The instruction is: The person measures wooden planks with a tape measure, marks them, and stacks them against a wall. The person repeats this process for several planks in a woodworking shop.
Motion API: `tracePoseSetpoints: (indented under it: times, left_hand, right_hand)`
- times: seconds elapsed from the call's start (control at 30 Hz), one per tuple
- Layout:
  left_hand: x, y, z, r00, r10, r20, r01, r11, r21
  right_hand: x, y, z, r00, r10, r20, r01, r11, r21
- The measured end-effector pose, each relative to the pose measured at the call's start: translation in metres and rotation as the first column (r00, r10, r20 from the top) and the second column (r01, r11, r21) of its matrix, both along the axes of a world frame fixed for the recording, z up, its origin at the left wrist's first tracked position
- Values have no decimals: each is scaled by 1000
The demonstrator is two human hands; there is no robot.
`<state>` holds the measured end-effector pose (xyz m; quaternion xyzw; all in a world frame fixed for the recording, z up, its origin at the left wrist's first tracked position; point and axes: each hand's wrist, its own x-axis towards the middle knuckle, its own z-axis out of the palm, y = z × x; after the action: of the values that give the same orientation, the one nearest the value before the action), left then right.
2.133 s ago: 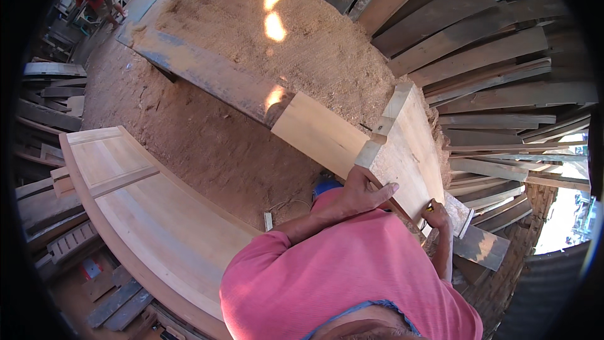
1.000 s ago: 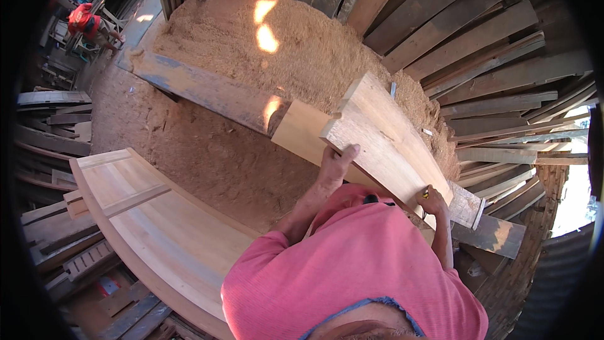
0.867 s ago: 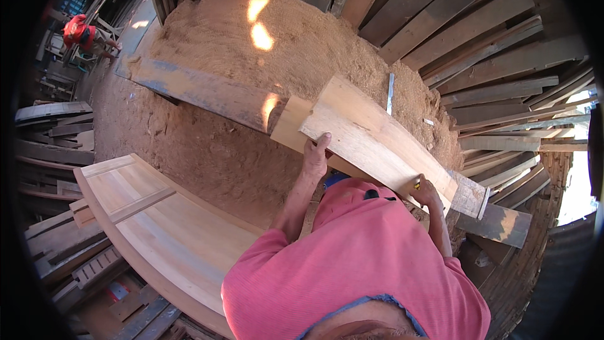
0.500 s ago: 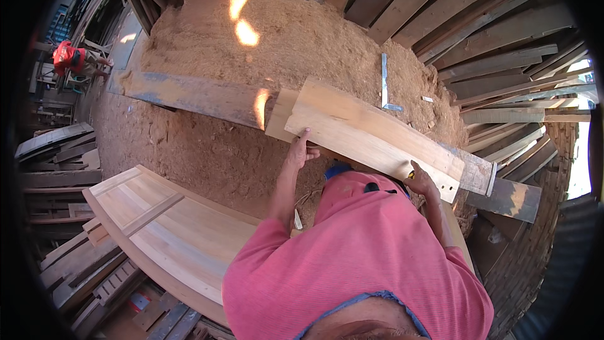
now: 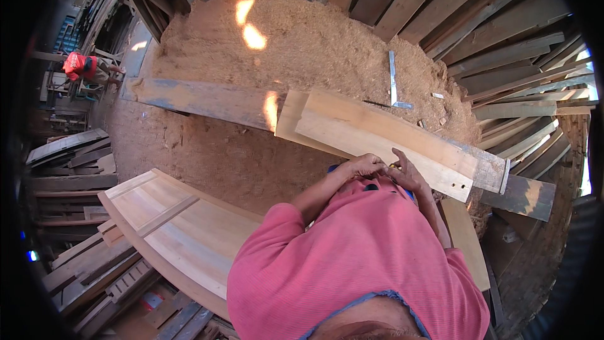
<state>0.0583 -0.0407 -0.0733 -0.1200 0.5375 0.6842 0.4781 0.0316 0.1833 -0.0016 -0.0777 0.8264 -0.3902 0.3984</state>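
Two pale planks, an upper plank [image 5: 377, 132] and a lower plank [image 5: 290, 119] partly under it, lie overlapped across a long board in front of me. Two dark holes show near the upper plank's right end. My left hand [image 5: 368, 165] and my right hand [image 5: 409, 175] are together at the planks' near edge, close to my body. A small yellow thing [image 5: 394, 165] shows between them, mostly hidden by the fingers; my right hand is closed about it. The left fingers are curled in against it, and what they grip is hidden.
A metal try square [image 5: 393, 82] rests on the sawdust beyond the planks. A panelled wooden door [image 5: 182, 220] lies at lower left. Boards [image 5: 459, 19] lean around the far and right sides. Another person [image 5: 78, 68] in red bends at far left.
My left hand has left the plank's left part and come right, to meet my right hand. The right hand has shifted slightly inward, its fingers raised. The view has turned a little.
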Motion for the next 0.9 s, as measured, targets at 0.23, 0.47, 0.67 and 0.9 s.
tracePoseSetpoints:
  times: [0.23,0.47,0.67,0.9]
  left_hand:
    - [11,-28,10,990,128,66,-134,985,106]
    - [14,-85,-16,833,551,54,-553,824,121]
    - [-26,-242,-51,606,697,-383,-795,550,-256]
    - [-41,-239,-100,577,504,-642,-817,359,-452]
  right_hand:
    - [8,-42,0,997,31,-69,-39,991,-127]
    - [4,-31,-8,993,74,-96,-91,979,-184]
    - [-1,24,-13,966,61,-250,-46,997,64]
    - [-9,26,-24,940,34,-339,19,988,151]
